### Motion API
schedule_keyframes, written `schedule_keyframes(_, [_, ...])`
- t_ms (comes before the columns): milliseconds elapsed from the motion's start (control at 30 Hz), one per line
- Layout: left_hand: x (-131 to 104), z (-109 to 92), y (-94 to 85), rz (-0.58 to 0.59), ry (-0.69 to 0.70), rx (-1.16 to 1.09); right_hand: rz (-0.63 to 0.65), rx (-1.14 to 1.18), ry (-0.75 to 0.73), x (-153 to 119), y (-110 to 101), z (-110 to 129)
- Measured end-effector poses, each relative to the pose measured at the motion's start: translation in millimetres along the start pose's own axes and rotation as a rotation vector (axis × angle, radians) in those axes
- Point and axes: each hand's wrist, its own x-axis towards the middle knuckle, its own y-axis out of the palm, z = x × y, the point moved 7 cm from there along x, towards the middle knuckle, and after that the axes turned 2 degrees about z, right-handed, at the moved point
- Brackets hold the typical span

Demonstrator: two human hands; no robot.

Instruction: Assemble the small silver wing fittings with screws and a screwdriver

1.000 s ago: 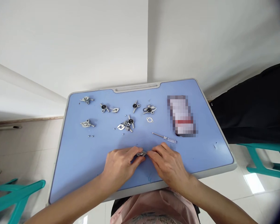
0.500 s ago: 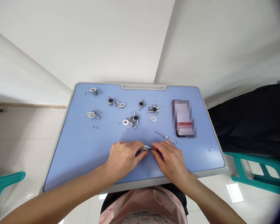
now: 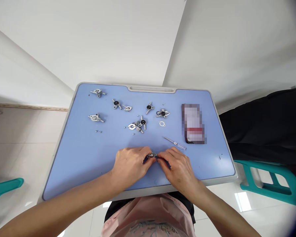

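Near the front edge of the blue table point(image 3: 88, 164), my left hand point(image 3: 133, 163) is closed on a small metal valve part point(image 3: 152, 155). The fingertips of my right hand point(image 3: 176, 164) pinch together at the right end of that part; whatever they grip there is too small to name. Just beyond my right hand lies a clear-handled screwdriver point(image 3: 179, 145). A flat oval metal plate point(image 3: 162, 123) rests above it. Mid-table, a cluster holds a valve body with a black disc point(image 3: 143, 122), a plate point(image 3: 132, 126) and knobs.
More metal valve parts lie at the left point(image 3: 96, 118), the far left corner point(image 3: 98, 92) and the far middle point(image 3: 116, 103). Small screws point(image 3: 98, 131) are scattered about. A phone point(image 3: 194, 125) lies at the right. Green stools point(image 3: 266, 189) stand beside the table.
My right fingertips have shifted slightly left, closer to my left hand. The held metal part looks turned, showing less of its flat face. The camera view has moved a little.
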Motion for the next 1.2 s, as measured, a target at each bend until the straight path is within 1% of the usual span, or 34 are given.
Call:
schedule_keyframes(133, [0.1, -1.2, 1.2, -0.018, 0.029, 0.011, -0.002, 0.007, -0.005, -0.9, 0.7, -1.4])
schedule_keyframes(200, [0.1, -1.8, 1.7, -0.02, 0.045, 0.013, 0.007, 0.046, 0.008, -1.0, 1.1, -4.3])
schedule_keyframes(267, [-0.1, -2.1, 1.9, -0.02, 0.059, 0.018, -0.007, 0.139, 0.038, -0.5, -0.6, -8.8])
schedule_keyframes(433, [0.1, -2.0, 4.8, 0.011, 0.086, 0.03, -0.119, 0.451, 0.189, 3.1, -6.5, -23.0])
schedule_keyframes(500, [0.5, -1.7, 6.6, 0.032, 0.088, 0.027, -0.141, 0.527, 0.23, 4.7, -5.1, -25.8])
schedule_keyframes(567, [1.1, -1.6, 7.9, 0.054, 0.087, 0.021, -0.158, 0.545, 0.231, 5.9, -3.5, -26.2])
schedule_keyframes(667, [2.0, -1.4, 8.8, 0.089, 0.08, 0.01, -0.178, 0.472, 0.16, 7.2, -2.8, -22.9])
schedule_keyframes(833, [2.5, -1.4, 9.1, 0.119, 0.072, -0.016, -0.184, 0.232, -0.068, 8.6, -5.6, -8.6])
schedule_keyframes(900, [2.3, -1.9, 9.6, 0.121, 0.074, -0.022, -0.177, 0.146, -0.134, 9.4, -7.5, -2.9])
schedule_keyframes(1067, [2.4, -2.9, 9.5, 0.119, 0.079, -0.007, -0.177, -0.005, -0.24, 11.9, -14.4, 10.4])
schedule_keyframes(1200, [3.2, -3.4, 8.2, 0.122, 0.078, 0.001, -0.18, -0.024, -0.256, 12.8, -15.9, 13.0])
